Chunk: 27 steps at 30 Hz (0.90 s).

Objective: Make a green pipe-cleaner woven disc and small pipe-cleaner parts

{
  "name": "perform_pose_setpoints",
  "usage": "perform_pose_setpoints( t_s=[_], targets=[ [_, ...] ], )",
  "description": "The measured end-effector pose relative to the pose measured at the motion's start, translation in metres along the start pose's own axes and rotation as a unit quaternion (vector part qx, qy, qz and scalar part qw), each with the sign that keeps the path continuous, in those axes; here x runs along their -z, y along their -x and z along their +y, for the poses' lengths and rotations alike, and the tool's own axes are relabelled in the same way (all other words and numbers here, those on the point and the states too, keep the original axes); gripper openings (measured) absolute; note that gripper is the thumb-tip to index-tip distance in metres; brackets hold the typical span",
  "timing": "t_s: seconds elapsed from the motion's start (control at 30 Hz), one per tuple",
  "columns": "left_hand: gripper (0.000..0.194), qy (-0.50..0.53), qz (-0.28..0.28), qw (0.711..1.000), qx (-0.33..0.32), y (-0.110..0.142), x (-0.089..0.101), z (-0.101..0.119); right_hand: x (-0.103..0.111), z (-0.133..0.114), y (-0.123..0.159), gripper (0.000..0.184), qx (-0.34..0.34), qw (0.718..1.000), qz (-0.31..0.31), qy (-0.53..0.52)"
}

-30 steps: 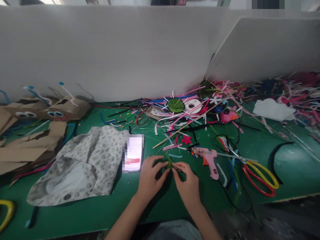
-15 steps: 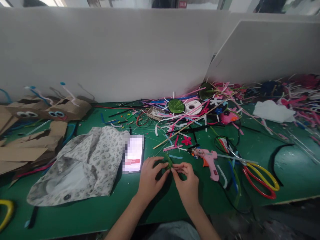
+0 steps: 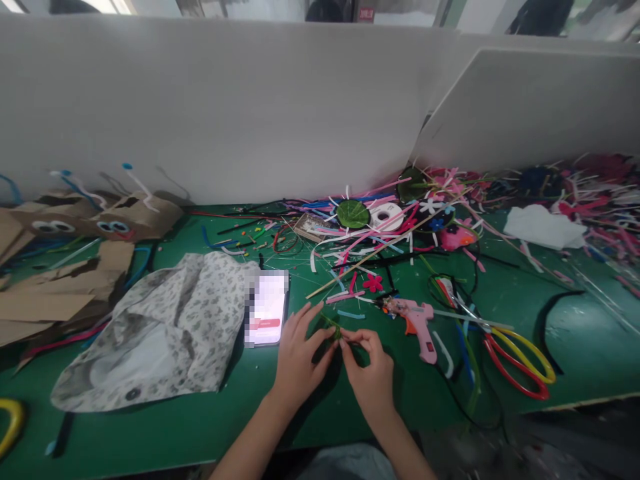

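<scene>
A green pipe cleaner [image 3: 331, 322], bent into a small shape, is pinched between both hands near the front middle of the table. My left hand [image 3: 299, 353] grips it with thumb and forefinger, its other fingers stretched forward. From the other side, my right hand [image 3: 371, 365] pinches the same piece, thumb against fingertips. The fingers cover part of it. Just beyond lies a short light-blue strip [image 3: 351, 315]. A pink glue gun [image 3: 417, 320] rests to the right of my right hand, and a phone [image 3: 267, 308] with a lit screen lies left of my left hand.
Scissors [image 3: 520, 357] with red and yellow handles lie at right. A floral cloth [image 3: 175, 327] spreads at left, near cardboard pieces [image 3: 55, 293] with googly eyes. Coloured stems, a red flower [image 3: 373, 283] and a white tape roll [image 3: 389, 217] crowd the back, against a grey partition [image 3: 225, 107].
The green pipe cleaner has turned a little between my fingers. My left fingers stretch slightly further forward, and my right hand has shifted slightly left.
</scene>
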<state>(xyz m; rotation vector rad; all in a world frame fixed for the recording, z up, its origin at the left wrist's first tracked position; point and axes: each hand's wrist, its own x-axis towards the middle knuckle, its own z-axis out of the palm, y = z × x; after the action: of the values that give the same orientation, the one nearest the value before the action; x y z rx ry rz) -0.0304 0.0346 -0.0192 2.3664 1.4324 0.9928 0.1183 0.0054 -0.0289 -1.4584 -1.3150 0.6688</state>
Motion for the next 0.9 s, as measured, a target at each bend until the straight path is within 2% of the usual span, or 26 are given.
perform_pose_setpoints(
  t_s=[0.17,0.27,0.37,0.5,0.67,0.9],
  targets=[
    [0.014,0.023,-0.058,0.997,0.047,0.000,0.001,0.000,0.000,-0.001,0.003,0.007,0.021,1.000,-0.005,0.010],
    [0.014,0.031,-0.058,0.996,0.060,-0.001,0.001,0.002,0.000,0.000,0.003,0.006,0.036,0.999,-0.003,0.023],
    [0.014,0.024,-0.050,0.997,0.058,0.000,0.002,0.002,0.002,0.001,0.000,0.010,0.076,0.993,0.008,0.086],
    [0.018,0.008,-0.047,0.998,0.046,0.003,0.001,0.002,0.006,-0.001,-0.006,0.018,0.145,0.975,-0.031,0.164],
    [0.020,0.000,-0.039,0.998,0.045,0.005,0.000,0.002,0.006,-0.003,-0.012,0.022,0.143,0.973,-0.064,0.172],
    [0.015,0.018,-0.026,0.996,0.078,0.005,-0.003,0.003,0.002,-0.008,-0.018,0.014,0.126,0.971,-0.051,0.198]
  ],
)
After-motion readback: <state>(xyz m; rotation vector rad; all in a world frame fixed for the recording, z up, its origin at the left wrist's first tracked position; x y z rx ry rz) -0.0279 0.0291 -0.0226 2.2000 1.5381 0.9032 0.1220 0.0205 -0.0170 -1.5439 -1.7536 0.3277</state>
